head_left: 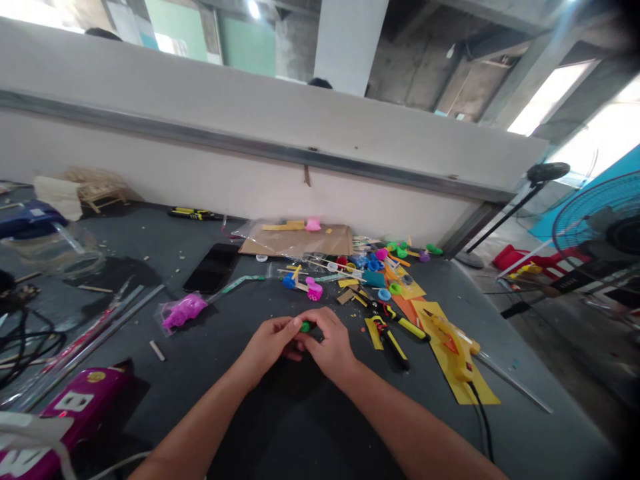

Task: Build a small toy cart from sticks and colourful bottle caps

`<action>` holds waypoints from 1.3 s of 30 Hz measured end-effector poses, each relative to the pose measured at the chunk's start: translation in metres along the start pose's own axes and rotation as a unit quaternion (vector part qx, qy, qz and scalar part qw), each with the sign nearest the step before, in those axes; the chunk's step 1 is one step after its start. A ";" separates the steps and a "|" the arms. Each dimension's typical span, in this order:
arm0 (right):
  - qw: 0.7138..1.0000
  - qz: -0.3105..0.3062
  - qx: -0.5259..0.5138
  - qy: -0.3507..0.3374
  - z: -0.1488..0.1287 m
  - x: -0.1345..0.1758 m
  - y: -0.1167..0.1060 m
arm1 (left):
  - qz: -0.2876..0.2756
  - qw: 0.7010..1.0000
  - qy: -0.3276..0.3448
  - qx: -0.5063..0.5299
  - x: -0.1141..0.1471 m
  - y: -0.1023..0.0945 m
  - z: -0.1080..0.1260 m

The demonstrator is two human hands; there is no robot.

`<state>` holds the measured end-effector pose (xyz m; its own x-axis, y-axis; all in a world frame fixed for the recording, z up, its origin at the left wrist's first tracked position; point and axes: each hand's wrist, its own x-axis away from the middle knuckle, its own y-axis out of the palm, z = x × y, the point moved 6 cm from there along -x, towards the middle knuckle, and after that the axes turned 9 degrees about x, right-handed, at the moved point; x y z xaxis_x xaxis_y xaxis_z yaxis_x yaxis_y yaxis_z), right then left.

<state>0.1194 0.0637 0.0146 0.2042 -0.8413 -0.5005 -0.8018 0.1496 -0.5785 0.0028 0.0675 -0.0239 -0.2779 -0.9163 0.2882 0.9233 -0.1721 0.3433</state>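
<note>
A small green piece point(305, 327) held between left hand point(273, 343) and right hand point(331, 340).
It sits between the thumbs and forefingers, both hands pinching it over the dark tabletop point(300, 427); bright green shows (the fingers cover most, so its shape cannot be told), while the forearms point(400, 413) slant inward and the fingers curl together.

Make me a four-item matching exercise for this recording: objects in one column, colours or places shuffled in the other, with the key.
1. Small green piece
2. Glue gun
3. Phone
4. Wrapped item

A. Black
B. On a yellow sheet
C. Purple
D. Between left hand and right hand

Pairs: 1-D, 2-B, 3-A, 4-C
</note>
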 end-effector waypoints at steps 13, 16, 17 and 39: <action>0.999 -0.020 0.019 0.026 0.008 0.001 0.005 | 0.006 1.000 0.008 -0.001 -0.001 0.000 0.001; 1.000 -0.023 0.007 0.000 0.003 0.001 0.005 | 0.021 0.999 0.035 0.014 -0.001 -0.002 0.004; 0.999 -0.032 0.008 -0.015 0.000 0.001 0.005 | 0.027 0.999 0.041 0.001 -0.002 -0.003 0.005; 0.913 -0.219 0.307 -0.153 -0.034 -0.159 0.023 | 0.066 0.968 0.114 -0.215 -0.013 -0.014 -0.005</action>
<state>0.0493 0.1831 0.1027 0.6527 -0.7195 -0.2371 -0.1587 0.1761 -0.9715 -0.0048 0.0804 -0.0370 -0.1292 -0.9882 0.0819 0.9853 -0.1373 -0.1015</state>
